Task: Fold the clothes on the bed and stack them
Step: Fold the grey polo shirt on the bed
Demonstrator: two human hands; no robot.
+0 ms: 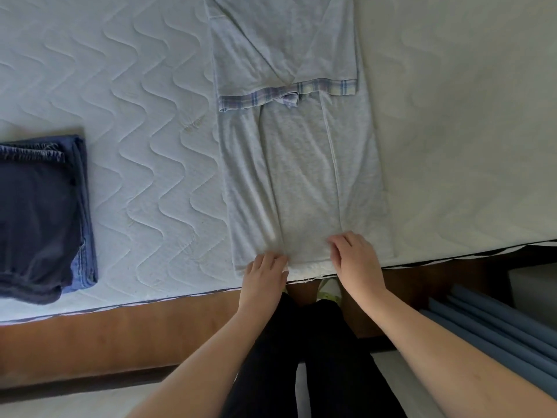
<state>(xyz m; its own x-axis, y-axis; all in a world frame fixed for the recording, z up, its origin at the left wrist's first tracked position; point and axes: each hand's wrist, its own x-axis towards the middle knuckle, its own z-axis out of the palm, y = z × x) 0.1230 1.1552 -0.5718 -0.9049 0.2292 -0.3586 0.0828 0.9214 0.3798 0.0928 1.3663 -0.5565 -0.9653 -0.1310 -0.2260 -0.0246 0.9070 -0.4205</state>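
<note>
Grey garment (301, 182) lies lengthwise down the middle of the frame on the quilted mattress (144, 122), both long sides folded inward over the centre; its upper part, with plaid-trimmed cuffs (289, 93), runs off the top edge and cannot be seen whole. Its near hem reaches the mattress edge at lower centre. Left hand (265, 274) has its fingers curled on the hem at the left fold, apparently pinching the cloth (the fingertips are hidden in the fabric). Right hand (354, 256) sits on the hem at the right fold, fingers bent down into the cloth, seemingly gripping it; the contact underneath is hidden. At the left edge a stack of folded dark blue clothes (42, 218) is cut off by the frame. Blue rods (494, 336) at lower right are hard to identify.
</note>
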